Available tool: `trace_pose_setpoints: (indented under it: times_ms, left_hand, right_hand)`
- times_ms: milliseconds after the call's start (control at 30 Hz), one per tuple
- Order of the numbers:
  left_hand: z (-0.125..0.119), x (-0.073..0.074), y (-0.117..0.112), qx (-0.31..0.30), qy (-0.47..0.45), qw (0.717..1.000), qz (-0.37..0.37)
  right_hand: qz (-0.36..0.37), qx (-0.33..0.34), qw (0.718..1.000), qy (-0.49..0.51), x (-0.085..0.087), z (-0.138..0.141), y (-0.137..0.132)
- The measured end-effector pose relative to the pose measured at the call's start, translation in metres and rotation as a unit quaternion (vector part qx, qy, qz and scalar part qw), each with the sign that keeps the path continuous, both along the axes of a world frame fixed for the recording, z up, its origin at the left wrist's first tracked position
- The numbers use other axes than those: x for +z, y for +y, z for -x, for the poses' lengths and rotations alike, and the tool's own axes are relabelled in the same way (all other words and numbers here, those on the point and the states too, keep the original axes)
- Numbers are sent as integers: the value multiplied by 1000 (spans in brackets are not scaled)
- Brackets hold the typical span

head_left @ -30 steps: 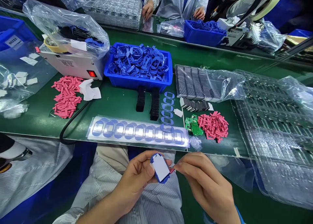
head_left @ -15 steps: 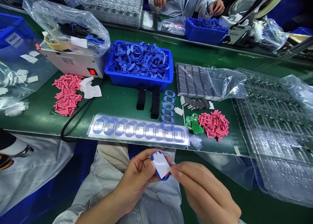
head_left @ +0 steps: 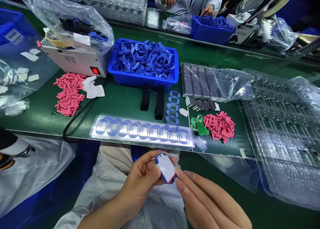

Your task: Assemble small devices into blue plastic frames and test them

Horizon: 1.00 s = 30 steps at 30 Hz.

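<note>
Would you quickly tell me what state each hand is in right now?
Left hand: closed, holding the blue part with the white face.
Right hand: fingertips touch the blue part's lower edge; whether they grip it cannot be told.

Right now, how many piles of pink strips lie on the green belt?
2. The left pile lies before the white machine; the right pile lies next to the green circuit boards. Others could be hidden under the plastic bags.
</note>
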State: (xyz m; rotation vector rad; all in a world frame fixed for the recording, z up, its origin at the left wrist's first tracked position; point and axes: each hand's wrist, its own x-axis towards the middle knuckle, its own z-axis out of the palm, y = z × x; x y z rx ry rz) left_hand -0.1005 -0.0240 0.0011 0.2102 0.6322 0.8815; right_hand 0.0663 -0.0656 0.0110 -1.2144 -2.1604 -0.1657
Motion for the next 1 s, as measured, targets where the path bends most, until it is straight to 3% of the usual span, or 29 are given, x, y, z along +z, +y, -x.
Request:
trace_pose_setpoints:
  times_ms: [200, 333, 467, 667, 800, 1000]
  left_hand:
    - [-1, -2, -2, 20, 11, 1000, 0]
    - [-3, -2, -1, 40, 5, 999, -12]
    - [-5, -3, 0, 70, 20, 995, -64]
    - [-8, -10, -3, 120, 64, 983, -127]
    - [-11, -14, -6, 153, 82, 973, -155]
    - [-8, -24, -8, 135, 106, 961, -218]
  right_hand:
    - [-12, 28, 998, -47, -1, 0, -3]
    - [73, -19, 990, 123, -4, 11, 2]
    - [118, -38, 940, 317, -10, 27, 13]
    - [153, -31, 903, 401, -17, 43, 21]
    - [136, 9, 893, 429, -20, 47, 27]
    - [66, 38, 907, 415, -26, 44, 29]
